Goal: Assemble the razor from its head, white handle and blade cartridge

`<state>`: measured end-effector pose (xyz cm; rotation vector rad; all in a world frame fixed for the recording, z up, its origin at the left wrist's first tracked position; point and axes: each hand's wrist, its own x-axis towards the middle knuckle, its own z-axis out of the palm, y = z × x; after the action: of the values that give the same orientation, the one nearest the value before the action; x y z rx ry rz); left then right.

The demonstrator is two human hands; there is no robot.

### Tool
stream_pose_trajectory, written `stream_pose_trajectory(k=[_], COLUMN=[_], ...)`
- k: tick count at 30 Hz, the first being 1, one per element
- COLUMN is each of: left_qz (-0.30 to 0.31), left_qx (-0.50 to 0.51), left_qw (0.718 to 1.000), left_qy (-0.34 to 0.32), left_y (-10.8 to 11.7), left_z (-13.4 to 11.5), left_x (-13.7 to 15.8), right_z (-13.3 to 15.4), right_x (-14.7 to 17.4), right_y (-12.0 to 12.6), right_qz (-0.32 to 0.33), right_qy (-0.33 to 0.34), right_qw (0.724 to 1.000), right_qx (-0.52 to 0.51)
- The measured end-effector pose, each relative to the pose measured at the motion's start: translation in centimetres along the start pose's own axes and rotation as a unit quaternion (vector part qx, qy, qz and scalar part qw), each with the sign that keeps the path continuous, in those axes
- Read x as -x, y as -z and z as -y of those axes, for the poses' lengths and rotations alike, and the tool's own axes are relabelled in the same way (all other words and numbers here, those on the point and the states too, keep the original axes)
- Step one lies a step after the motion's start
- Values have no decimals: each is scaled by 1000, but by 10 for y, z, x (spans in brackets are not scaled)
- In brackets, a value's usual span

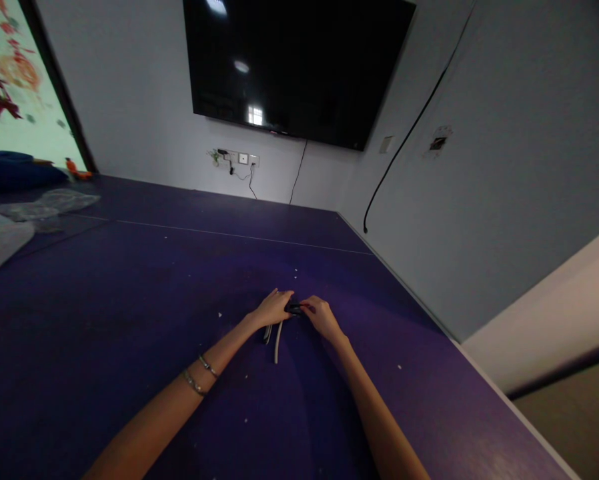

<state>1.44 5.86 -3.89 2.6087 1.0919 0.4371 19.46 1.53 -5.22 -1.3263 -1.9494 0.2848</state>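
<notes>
My left hand [273, 309] reaches in over the purple surface [204, 280], closed around the left end of a small dark object [294, 309]. From the right, my right hand [322, 316] pinches at the other end of it. The object's kind is too small and too covered to tell. Beneath my left hand a pale narrow strip [278, 345] sticks out towards me. Beside it shows a shorter dark-and-pale piece [267, 335], partly hidden under the same hand. Two bracelets [194, 382] circle my left forearm.
Small white scraps [399, 367] lie scattered on the surface. Clear plastic wrapping [54, 203] and a dark blue cloth-like heap [17, 171] are at the far left. A black cable [414, 127] hangs down the right wall. A large screen [299, 67] is mounted ahead, above wall sockets [243, 159].
</notes>
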Motion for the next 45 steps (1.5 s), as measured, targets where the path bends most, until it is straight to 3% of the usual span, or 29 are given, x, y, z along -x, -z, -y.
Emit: stream_pose_trajectory(k=[28, 37, 45], left_qz=[-19, -26, -30], left_qx=[-27, -24, -26], left_qw=[999, 999, 999], left_qy=[-4, -13, -17], left_y=[-4, -5, -4], left_z=[-3, -2, -5], left_x=[2, 2, 3], right_z=[-8, -9, -2], right_x=[1, 3, 5], right_y=[-8, -8, -14], right_qz=[9, -26, 9], right_qy=[-35, -28, 7], right_qw=[999, 998, 999], right_qx=[-34, -53, 47])
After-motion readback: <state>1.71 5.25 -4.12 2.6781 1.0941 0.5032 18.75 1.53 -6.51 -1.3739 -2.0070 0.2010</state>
